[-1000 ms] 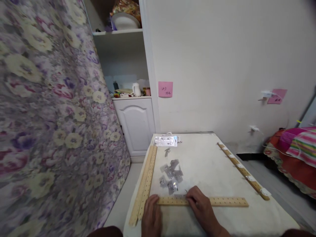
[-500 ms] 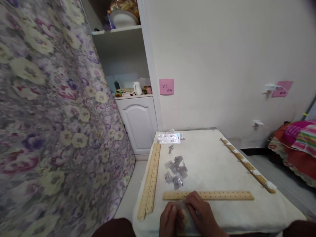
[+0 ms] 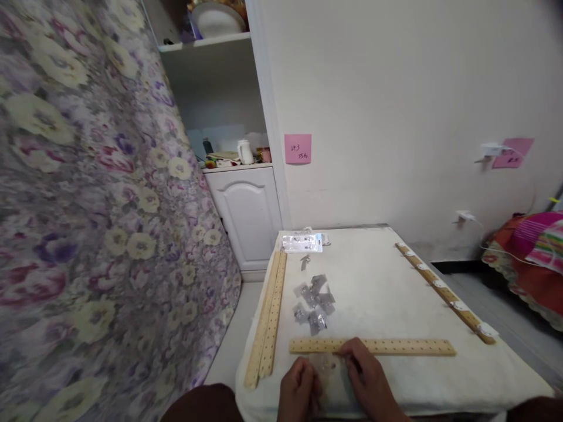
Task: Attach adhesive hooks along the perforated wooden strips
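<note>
A small clear plastic bag (image 3: 324,368) is stretched between my hands near the front of the table, with a tiny dark piece showing in it. My left hand (image 3: 299,388) is closed on its left side. At the other side my right hand (image 3: 366,375) pinches the bag's edge, its fingers close to a pegboard-like wooden strip (image 3: 404,347) with rows of small holes. That strip lies crosswise just beyond both hands. Further back and left is a loose pile of small clear bags (image 3: 314,302) holding little metal-looking parts.
Two more drilled wooden strips (image 3: 269,322) lie along the table's left side. On the right runs a strip with white knobs (image 3: 444,292). A blister pack (image 3: 301,242) and a small metal piece (image 3: 305,261) are towards the back. A floral curtain (image 3: 118,223) hangs left.
My hands have moved apart, the left slightly left and the right slightly right, spreading the plastic bag between them. The strips and the pile stay where they were.
</note>
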Demonstrator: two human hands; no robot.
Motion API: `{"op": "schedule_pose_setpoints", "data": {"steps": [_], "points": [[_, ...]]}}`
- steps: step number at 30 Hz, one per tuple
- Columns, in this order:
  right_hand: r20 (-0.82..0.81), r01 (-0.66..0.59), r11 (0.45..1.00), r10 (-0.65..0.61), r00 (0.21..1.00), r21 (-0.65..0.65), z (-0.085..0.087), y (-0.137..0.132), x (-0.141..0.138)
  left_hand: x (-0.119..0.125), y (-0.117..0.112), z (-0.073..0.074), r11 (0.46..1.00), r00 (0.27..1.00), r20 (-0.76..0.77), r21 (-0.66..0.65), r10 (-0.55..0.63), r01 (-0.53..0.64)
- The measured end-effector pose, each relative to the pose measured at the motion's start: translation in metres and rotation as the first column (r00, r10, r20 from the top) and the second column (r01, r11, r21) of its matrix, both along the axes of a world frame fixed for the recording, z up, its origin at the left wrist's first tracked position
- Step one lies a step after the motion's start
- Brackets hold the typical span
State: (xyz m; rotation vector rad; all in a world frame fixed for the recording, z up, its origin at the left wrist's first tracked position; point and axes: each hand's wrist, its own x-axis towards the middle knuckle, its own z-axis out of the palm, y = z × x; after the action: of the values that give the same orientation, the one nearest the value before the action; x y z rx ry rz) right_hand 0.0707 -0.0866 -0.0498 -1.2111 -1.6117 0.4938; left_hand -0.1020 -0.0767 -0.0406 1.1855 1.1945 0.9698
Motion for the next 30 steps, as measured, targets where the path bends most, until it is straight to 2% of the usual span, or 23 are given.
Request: {"op": "schedule_pose_setpoints", "data": {"steps": [4,9,17,22,26,30], "points": [[-0.095,-0.019,0.980,0.000,0.996,-0.200,0.005,0.006,0.000,0.001,-0.002,0.006,1.000,0.998,-0.055,0.022,-0.011,0.012],[-0.281,-0.128,0.932,0.030,0.959,-0.338,0.000,0.010,-0.011,0.003,-0.002,0.008,0.999,0.995,-0.096,0.041,0.020,-0.016],[-0.395,-0.198,0.901,0.032,0.918,-0.386,-0.004,0.014,-0.014,0.003,0.001,0.007,0.999,0.996,-0.092,0.048,0.017,-0.013],[-0.495,-0.269,0.847,0.008,0.869,-0.458,-0.005,0.016,-0.018,0.004,0.003,0.008,0.999,0.997,-0.062,0.009,0.037,-0.037],[-0.467,-0.318,0.806,0.059,0.882,-0.500,0.000,0.013,-0.021,0.002,0.004,0.008,0.998,0.997,-0.018,0.012,0.070,-0.069],[-0.404,-0.288,0.822,0.077,0.911,-0.492,0.002,0.012,-0.022,0.000,0.006,0.003,0.998,0.997,0.046,0.001,0.063,-0.063]]}}
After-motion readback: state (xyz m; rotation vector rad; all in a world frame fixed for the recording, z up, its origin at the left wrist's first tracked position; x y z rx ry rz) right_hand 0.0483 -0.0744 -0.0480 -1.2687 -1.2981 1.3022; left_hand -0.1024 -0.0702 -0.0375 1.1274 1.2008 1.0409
